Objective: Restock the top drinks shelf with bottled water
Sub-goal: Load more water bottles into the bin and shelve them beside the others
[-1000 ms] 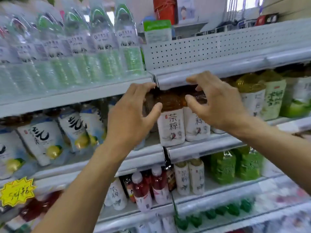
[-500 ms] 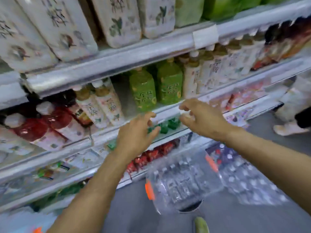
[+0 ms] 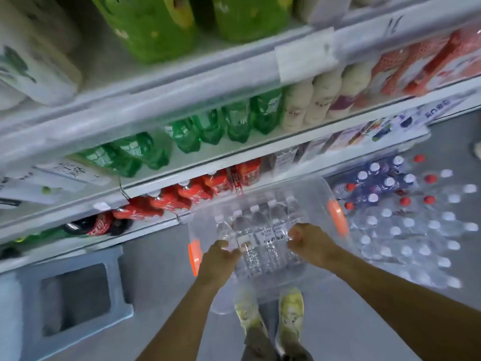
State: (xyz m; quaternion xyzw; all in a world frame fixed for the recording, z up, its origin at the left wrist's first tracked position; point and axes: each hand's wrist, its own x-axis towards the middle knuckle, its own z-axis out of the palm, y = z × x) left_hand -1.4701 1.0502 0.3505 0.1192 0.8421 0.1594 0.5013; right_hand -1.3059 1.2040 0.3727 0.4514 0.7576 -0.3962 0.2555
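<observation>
Nearest, L hand (image 3: 221, 254) and R hand (image 3: 308, 242) are apart, both down inside the clear basket (image 3: 312, 191). Each has fingers curled on the water bottles (image 3: 260, 230), though blur hides how firm either grip is. About 5 bottles look to lie side by side in the basket, bases toward the hands, caps pointing away at the shelving (image 3: 208, 82), so the long axis runs straight out from the person. Both hands are equally near. Top shelf is out of view above the basket; I judge the lift goes up & fwd.

i count one clear basket (image 3: 299, 187) with two orange handles (image 3: 337, 217), five water bottles (image 3: 260, 225) standing in it, two yellow shoes (image 3: 291, 308) and one grey stool (image 3: 33, 308).
</observation>
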